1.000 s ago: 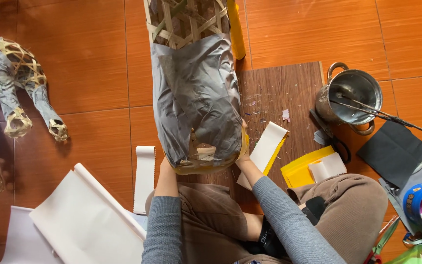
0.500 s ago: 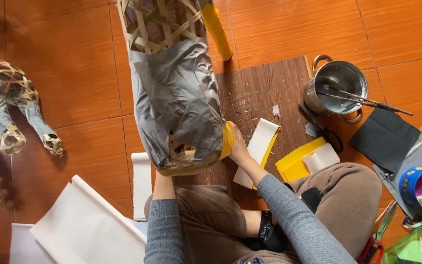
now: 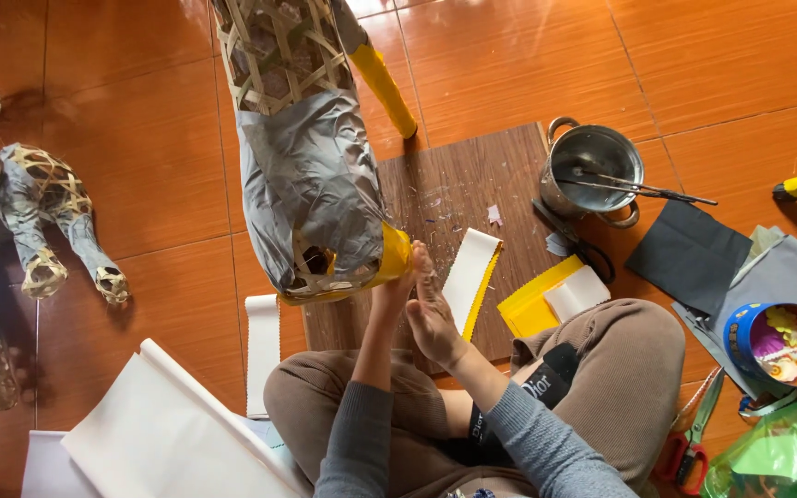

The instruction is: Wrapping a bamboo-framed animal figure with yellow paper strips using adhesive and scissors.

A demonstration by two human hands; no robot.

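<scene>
So this is a woven bamboo frame [image 3: 274, 55] shaped like a big tube, getting skinned with paper, and I'd call it roughly half done: the near half has a crinkly grey paper covering [image 3: 311, 194], while the far half is bare lattice. A yellow paper strip [image 3: 391, 260] is going on around the near rim, and it looks only partly wrapped, since the open end just above the hands shows bare weave inside. The left hand [image 3: 389, 293] is up against the rim right at the yellow strip; can't tell how its fingers are closed because the other hand covers most of it. The right hand [image 3: 431, 314] is flat and open, fingers straight, pressing beside the left one, not gripping anything that I can see. Just right of the hands there's a white-and-yellow paper piece [image 3: 469, 277] on a brown wooden board [image 3: 472, 175], with yellow paper sheets [image 3: 537, 300] a bit further right. Beyond those sits a metal pot [image 3: 592, 166] with sticks in it. Off to the left, a rolled white sheet [image 3: 163, 429] lies on the floor, so plenty of paper left to use.
</scene>
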